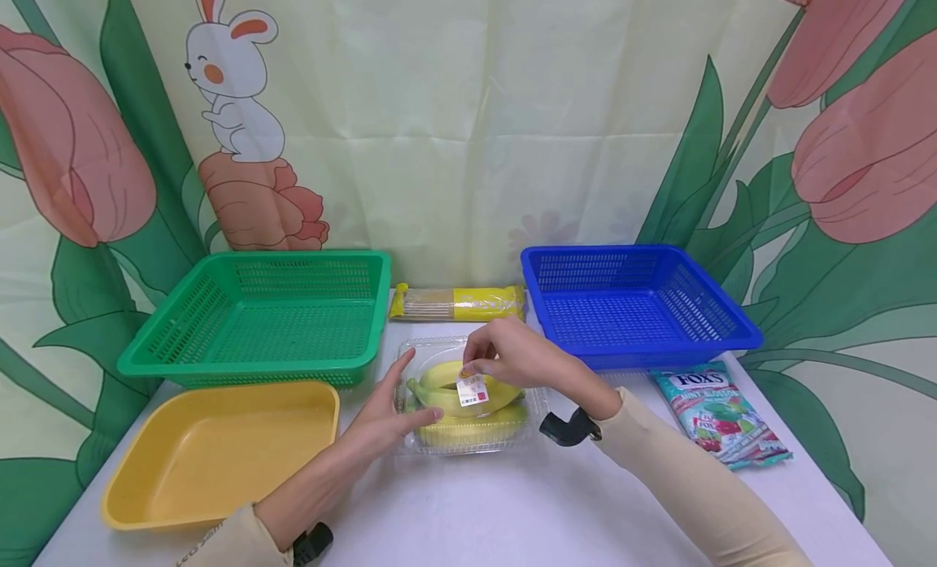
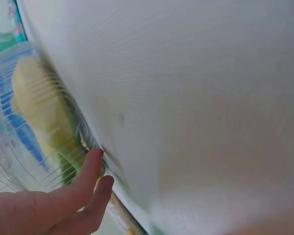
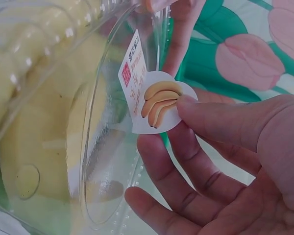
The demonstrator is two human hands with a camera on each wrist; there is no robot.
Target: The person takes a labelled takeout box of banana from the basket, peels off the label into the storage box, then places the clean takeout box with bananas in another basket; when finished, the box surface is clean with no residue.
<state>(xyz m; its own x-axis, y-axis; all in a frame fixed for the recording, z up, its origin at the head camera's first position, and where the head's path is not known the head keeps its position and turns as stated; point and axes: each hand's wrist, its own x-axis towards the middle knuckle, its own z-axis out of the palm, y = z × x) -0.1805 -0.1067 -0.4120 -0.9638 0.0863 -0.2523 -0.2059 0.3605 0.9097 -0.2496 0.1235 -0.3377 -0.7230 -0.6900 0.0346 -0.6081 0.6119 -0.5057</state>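
Observation:
Bananas (image 1: 446, 433) lie inside a clear plastic clamshell box (image 1: 538, 408) at the middle of the table. A white sticker label (image 3: 161, 100) with a banana picture is on the lid. My right hand (image 1: 512, 357) pinches the label's picture end between thumb and fingers, and that end stands off the lid. The text end (image 1: 472, 394) overlaps the lid. At the box's left side, my left hand (image 1: 384, 412) touches it with fingers extended, thumb over the lid's front left. Its fingertips (image 2: 94, 156) are at the box wall in the left wrist view.
Behind the box lies a yellow pack of noodles (image 1: 468, 303). A green basket (image 1: 366, 364) and a yellow tub (image 1: 331, 404) stand left. To the right are a blue basket (image 1: 644, 357) and a candy bag (image 1: 721, 420). A printed curtain (image 1: 439, 144) hangs behind.

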